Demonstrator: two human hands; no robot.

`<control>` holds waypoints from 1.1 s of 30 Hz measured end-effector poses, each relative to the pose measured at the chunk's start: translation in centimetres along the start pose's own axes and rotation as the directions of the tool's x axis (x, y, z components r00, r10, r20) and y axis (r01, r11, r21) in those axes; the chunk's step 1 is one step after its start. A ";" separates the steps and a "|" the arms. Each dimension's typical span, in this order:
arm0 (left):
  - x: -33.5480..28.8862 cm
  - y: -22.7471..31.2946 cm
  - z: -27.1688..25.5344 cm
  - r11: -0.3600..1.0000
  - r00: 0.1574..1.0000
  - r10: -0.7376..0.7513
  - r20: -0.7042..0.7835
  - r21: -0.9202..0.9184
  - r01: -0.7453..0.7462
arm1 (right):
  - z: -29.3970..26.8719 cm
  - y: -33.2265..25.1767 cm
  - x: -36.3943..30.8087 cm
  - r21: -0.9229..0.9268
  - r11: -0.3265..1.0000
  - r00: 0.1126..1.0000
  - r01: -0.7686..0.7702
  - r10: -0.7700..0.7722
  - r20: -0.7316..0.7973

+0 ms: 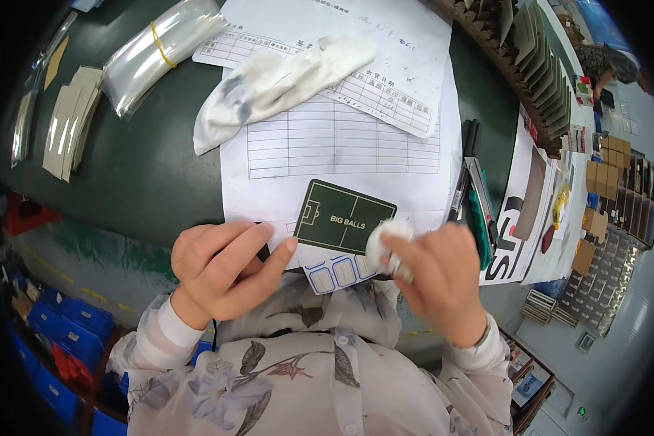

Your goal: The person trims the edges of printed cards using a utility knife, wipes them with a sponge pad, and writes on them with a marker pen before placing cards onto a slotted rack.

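Observation:
A dark green card (345, 218) with rounded corners, white field lines and printed lettering lies on white paper sheets (341, 156) at the table's near edge. My right hand (447, 280) pinches a wadded white cloth (389, 243) and presses it at the card's lower right corner; this hand is slightly blurred. To the card's left is my left hand (225, 269), its fingers apart and a fingertip at the lower left corner. Below the card a white piece with blue rounded outlines (338, 272) shows, partly covered by the card and cloth.
A stained white cloth (283, 91) lies across the sheets. Clear plastic sleeves (160, 51) in a yellow band and a card stack (73, 123) sit at left. At right are a cutter knife (479, 196), a marker (472, 138) and a rack of upright cards (538, 65).

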State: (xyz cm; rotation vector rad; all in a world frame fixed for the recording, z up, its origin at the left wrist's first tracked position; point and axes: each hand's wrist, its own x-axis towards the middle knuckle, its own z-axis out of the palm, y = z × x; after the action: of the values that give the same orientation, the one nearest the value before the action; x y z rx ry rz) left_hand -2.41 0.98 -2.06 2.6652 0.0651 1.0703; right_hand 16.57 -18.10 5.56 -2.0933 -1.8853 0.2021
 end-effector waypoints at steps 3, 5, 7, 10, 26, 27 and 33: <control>-0.2 -0.1 0.0 1.000 1.000 0.000 -0.001 0.004 0.000 | -0.1 -2.0 -1.2 0.069 0.998 0.999 -0.008 0.005 0.051; -0.2 -0.4 0.0 1.000 1.000 0.008 0.002 0.005 -0.008 | -0.4 -2.3 -1.4 0.129 0.992 0.999 0.009 -0.015 0.050; -0.1 -0.1 -0.1 1.000 1.000 0.011 0.014 0.010 -0.011 | -1.1 -2.2 -1.8 0.153 0.988 1.000 0.013 -0.016 0.018; -0.1 -0.1 -0.2 1.000 1.000 0.007 0.022 0.006 -0.007 | -1.2 -1.1 -1.6 0.071 0.997 0.999 -0.025 0.027 -0.026; -0.2 0.0 -0.1 1.000 1.000 -0.024 0.019 0.009 0.023 | 3.3 -2.1 4.0 0.019 0.990 0.984 0.136 -0.133 -0.120; -0.2 0.0 -0.2 0.998 0.998 -0.064 0.022 0.012 0.063 | 3.2 -2.2 4.3 0.019 0.990 0.983 0.139 -0.136 -0.123; -0.6 0.0 -0.1 0.997 0.998 -0.070 0.004 -0.020 0.070 | 1.4 -1.5 1.7 -0.011 0.999 0.999 0.031 -0.031 -0.016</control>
State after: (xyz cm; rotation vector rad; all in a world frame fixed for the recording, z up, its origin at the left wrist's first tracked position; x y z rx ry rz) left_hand -2.95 0.97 -2.41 2.6261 0.1453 1.0397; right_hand 14.94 -16.12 4.92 -2.0650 -1.9123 0.1677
